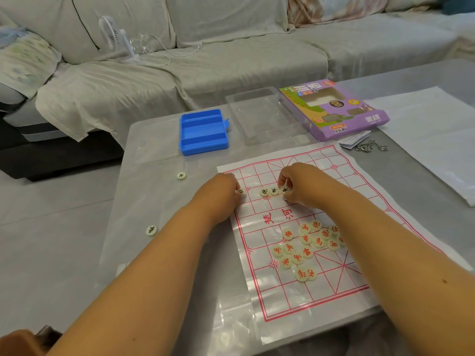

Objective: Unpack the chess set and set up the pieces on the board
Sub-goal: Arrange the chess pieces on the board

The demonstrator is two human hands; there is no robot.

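Note:
A plastic sheet board (295,301) with a red grid lies on the grey table. My left hand (223,187) pinches a black-lettered piece (240,191) at the board's left edge. My right hand (299,183) pinches another black-lettered piece (284,190) near the middle of the far half. Two black-lettered pieces (268,192) sit between my hands. Several red-lettered pieces (303,249) lie in a loose heap on the near half. Two more black-lettered pieces lie off the board, one (181,176) at the far left, one (151,230) nearer.
An open blue case (203,132) and a clear plastic lid (259,116) stand beyond the board. A purple cardboard box (334,109), a folded leaflet (354,140) and metal wire puzzles (371,146) lie at the far right. A sofa with a small fan (115,37) is behind.

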